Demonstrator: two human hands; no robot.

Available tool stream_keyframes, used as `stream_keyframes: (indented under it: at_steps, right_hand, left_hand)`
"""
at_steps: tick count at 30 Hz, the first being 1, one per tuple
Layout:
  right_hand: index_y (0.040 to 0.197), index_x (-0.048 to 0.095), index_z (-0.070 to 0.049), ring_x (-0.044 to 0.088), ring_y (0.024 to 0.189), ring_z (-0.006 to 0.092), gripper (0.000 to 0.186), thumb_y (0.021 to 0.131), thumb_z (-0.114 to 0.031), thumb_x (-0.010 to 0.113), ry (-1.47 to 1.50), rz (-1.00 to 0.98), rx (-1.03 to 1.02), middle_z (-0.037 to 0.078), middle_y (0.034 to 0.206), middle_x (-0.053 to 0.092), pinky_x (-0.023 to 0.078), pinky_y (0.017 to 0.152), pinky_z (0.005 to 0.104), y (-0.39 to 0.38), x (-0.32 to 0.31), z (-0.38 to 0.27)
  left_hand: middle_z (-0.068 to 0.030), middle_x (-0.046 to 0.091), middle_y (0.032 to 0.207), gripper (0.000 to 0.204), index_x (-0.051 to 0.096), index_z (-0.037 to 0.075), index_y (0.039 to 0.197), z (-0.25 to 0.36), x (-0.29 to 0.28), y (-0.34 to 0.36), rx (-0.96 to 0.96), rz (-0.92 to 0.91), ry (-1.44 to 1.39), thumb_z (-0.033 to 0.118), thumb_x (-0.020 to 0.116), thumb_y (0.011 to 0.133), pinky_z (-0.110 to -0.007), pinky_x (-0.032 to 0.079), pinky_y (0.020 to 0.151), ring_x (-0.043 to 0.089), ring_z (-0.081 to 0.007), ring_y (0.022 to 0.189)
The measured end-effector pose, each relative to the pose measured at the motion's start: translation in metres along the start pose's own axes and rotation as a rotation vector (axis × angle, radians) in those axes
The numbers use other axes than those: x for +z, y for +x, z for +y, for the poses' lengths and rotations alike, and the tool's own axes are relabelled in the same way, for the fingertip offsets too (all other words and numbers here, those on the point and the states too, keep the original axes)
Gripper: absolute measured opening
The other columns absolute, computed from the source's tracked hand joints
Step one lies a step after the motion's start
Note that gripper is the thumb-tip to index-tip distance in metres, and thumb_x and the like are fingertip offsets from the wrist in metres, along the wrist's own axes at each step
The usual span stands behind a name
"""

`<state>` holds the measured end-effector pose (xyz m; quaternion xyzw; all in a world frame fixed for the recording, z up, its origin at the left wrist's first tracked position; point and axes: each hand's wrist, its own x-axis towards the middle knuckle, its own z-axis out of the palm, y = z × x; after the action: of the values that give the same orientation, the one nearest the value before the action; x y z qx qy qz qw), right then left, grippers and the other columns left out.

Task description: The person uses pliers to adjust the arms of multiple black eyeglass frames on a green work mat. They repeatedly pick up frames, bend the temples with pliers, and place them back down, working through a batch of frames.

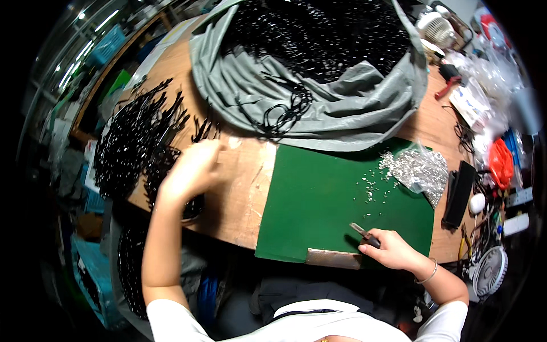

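Observation:
My right hand (389,249) is closed round a pliers-like hand tool (364,234) with a dark handle and a narrow metal tip. It rests low over the green mat (307,194), and the tip points up and to the left. Over the wooden table left of the mat is my left hand (195,170), smeared by motion, so its grip does not show. Black cord ends (204,129) stick out just beyond it. A large pile of black cords (137,142) lies beside that hand at the table's left edge.
A grey cloth sack (342,119) full of black cords fills the far side. Small silvery metal pieces (370,185) lie scattered near a clear plastic bag (421,168) of them. A metal plate (333,258) sits at the mat's front edge. A fan (490,271) stands right.

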<state>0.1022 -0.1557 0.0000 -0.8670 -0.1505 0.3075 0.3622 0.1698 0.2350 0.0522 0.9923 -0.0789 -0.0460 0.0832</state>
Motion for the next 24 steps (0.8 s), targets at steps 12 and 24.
stream_keyframes:
  at_steps: [12,24]
  right_hand:
    - [0.090,0.056,0.000,0.059,0.074,0.0295,0.027,0.078,-0.025,0.059,0.041,-0.018,-0.041,0.017,0.079,0.059,0.045,0.065,0.0347,-0.021,-0.003,-0.003]
    - [0.101,0.047,0.004,0.053,0.067,0.0225,0.036,0.071,-0.012,0.057,-0.782,0.437,-0.341,0.012,0.092,0.048,0.040,0.057,0.0318,0.006,0.005,0.007]
  left_hand:
    - [-0.0150,0.054,0.074,0.015,0.047,0.007,0.090,0.098,0.099,0.095,0.108,0.510,-0.210,0.017,0.053,0.080,-0.043,0.045,0.060,0.057,-0.0337,0.068]
    - [-0.0193,0.057,0.070,0.037,0.055,-0.001,0.084,0.109,0.097,0.074,0.028,0.121,-0.570,0.035,0.044,0.086,-0.036,0.042,0.062,0.057,-0.0250,0.066]
